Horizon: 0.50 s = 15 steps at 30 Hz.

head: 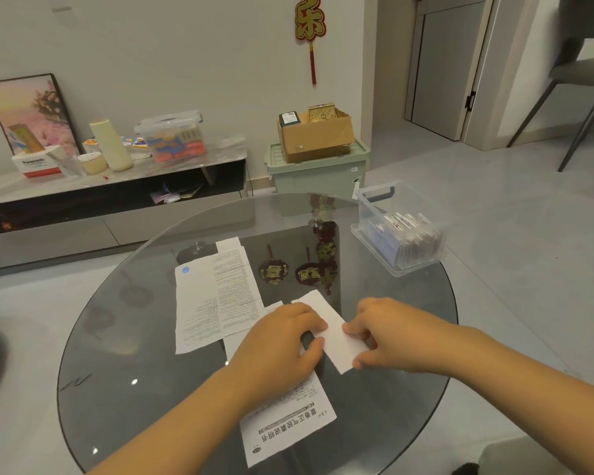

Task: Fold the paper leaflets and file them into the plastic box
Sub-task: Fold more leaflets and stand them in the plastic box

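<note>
A folded white leaflet (336, 341) lies on the round glass table (151, 371) between my hands. My left hand (282, 341) pinches its left edge with thumb and fingers. My right hand (384, 334) grips its right edge, fingers curled onto the paper. Under my left wrist lies an unfolded printed leaflet (288, 426). A stack of flat printed leaflets (213, 296) sits to the left. The clear plastic box (398, 231), open, stands at the table's far right with several folded leaflets upright inside.
Red ornaments (309, 269) show under or in the glass. Beyond the table stand a low cabinet (117, 180) with clutter, a green bin (316, 176) carrying a cardboard box, and a chair (583, 90) at right.
</note>
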Tool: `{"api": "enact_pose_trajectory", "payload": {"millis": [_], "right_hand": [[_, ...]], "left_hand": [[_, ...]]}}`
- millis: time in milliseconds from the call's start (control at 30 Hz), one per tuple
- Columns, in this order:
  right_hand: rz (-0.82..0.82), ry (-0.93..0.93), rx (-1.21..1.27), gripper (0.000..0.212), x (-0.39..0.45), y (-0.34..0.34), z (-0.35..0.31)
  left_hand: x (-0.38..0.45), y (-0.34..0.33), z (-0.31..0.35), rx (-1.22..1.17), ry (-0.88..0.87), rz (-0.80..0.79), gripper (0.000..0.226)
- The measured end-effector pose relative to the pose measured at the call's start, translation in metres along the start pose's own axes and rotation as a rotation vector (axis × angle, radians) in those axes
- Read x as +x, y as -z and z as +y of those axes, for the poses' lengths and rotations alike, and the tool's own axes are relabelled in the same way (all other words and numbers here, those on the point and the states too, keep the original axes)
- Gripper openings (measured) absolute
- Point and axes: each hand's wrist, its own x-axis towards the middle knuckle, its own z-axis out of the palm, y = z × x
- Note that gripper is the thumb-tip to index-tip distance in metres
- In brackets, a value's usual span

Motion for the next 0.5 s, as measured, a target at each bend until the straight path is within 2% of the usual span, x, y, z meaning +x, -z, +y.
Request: {"api": "enact_pose_trajectory", "payload": {"millis": [133, 233, 333, 500], "right_hand": [[0.038, 0.066, 0.03, 0.043, -0.0084, 0.0004, -0.0003], [0.125, 0.16, -0.007, 0.039, -0.0112, -0.0001, 0.0016], [0.137, 0.219, -0.01, 0.039, -0.0113, -0.002, 0.0016], [0.162, 0.244, 0.012, 0.025, -0.0113, -0.0079, 0.0009]], "left_hand": [[0.0005, 0.0035, -0.0023, -0.043, 0.001, -0.103, 0.031], [0.0015, 0.0053, -0.0053, -0.062, 0.001, -0.139, 0.031], [0.0029, 0.0085, -0.0065, -0.079, -0.001, -0.17, 0.031], [0.0027, 0.0106, -0.0082, -0.097, 0.003, -0.215, 0.032]]}}
